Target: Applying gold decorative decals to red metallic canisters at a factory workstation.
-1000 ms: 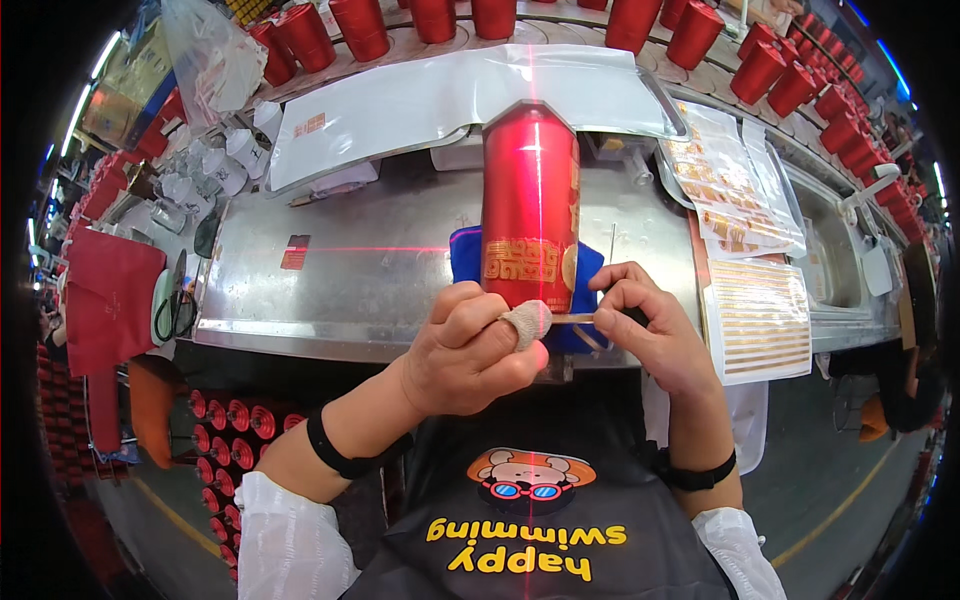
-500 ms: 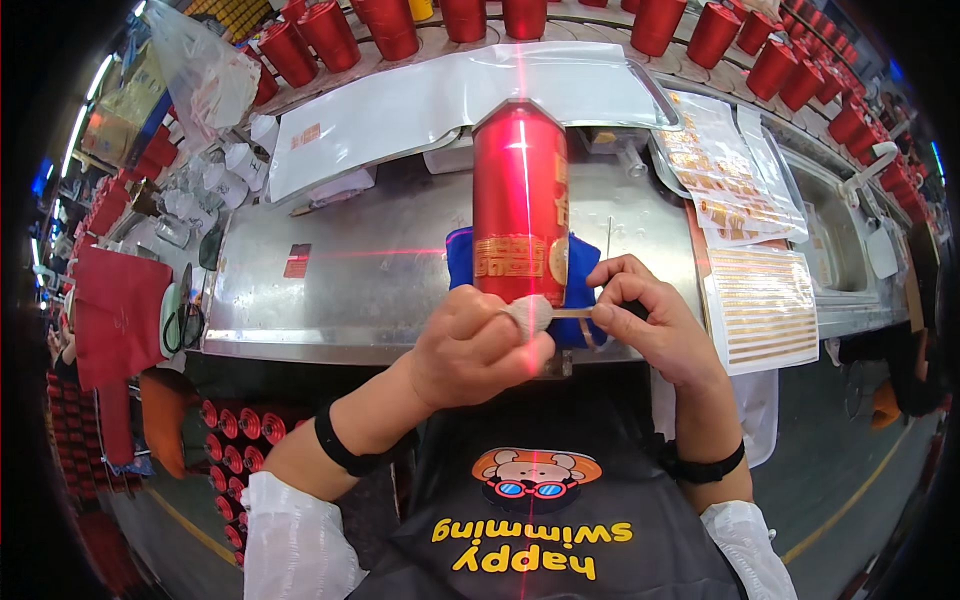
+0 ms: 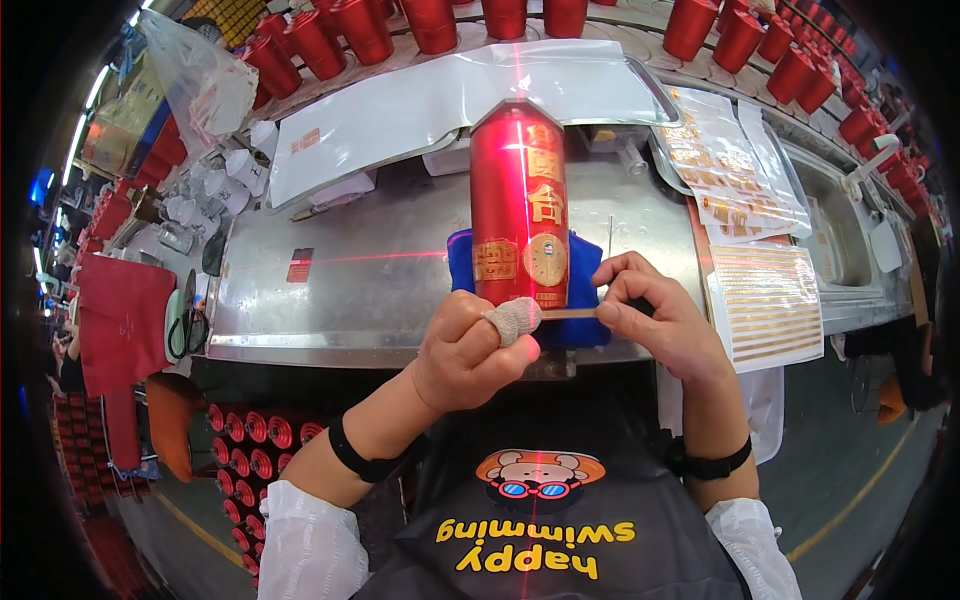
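Observation:
A shiny red bottle (image 3: 500, 190) with gold lettering and a round gold label lies lengthwise in front of me. Beneath it, a folded blue cloth (image 3: 586, 260) rests on the metal worktop. My left hand (image 3: 470, 345) is closed at the bottle's near end, with a pale grey wrap (image 3: 516, 319) around one digit. That wrapped digit presses where a narrow gold strip (image 3: 570, 314) meets the bottle. Between thumb and forefinger, my right hand (image 3: 655, 315) pinches the strip's other end and holds it taut to the right. The left fingertips' exact hold is partly hidden.
White sheets (image 3: 450, 95) span the worktop's back edge. To the right lie gold decal sheets (image 3: 765, 305) beside a sink (image 3: 848, 240). Red bottles (image 3: 430, 25) line the far conveyor, and more red cylinders (image 3: 262, 430) are stacked below left. A red cloth (image 3: 125, 320) hangs at left.
The bottle has turned about its length toward the left, bringing the gold lettering and round label onto its upper face. Both hands keep nearly the same place and hold.

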`<state>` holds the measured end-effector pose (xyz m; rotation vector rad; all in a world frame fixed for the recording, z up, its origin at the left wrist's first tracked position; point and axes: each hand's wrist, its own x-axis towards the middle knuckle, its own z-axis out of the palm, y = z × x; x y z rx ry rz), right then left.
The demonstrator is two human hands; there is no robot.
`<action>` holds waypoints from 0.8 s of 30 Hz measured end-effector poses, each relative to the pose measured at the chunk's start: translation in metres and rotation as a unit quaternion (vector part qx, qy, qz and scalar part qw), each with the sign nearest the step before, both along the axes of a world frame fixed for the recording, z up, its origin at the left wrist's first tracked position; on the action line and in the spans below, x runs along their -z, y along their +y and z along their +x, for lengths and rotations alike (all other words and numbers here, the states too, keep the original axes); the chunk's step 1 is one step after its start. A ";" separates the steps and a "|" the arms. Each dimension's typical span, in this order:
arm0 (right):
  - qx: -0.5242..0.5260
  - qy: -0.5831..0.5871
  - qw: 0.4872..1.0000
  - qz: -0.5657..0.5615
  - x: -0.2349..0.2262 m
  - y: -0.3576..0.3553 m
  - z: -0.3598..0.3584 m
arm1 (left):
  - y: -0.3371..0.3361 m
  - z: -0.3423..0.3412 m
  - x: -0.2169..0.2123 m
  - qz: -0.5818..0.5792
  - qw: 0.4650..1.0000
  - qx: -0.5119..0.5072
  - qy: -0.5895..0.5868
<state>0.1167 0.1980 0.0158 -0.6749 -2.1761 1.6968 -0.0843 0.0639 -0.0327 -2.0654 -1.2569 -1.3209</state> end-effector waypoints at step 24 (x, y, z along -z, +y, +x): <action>-0.003 -0.003 1.000 0.003 0.000 0.005 0.005 | 0.002 0.009 0.008 -0.015 0.997 -0.021 -0.072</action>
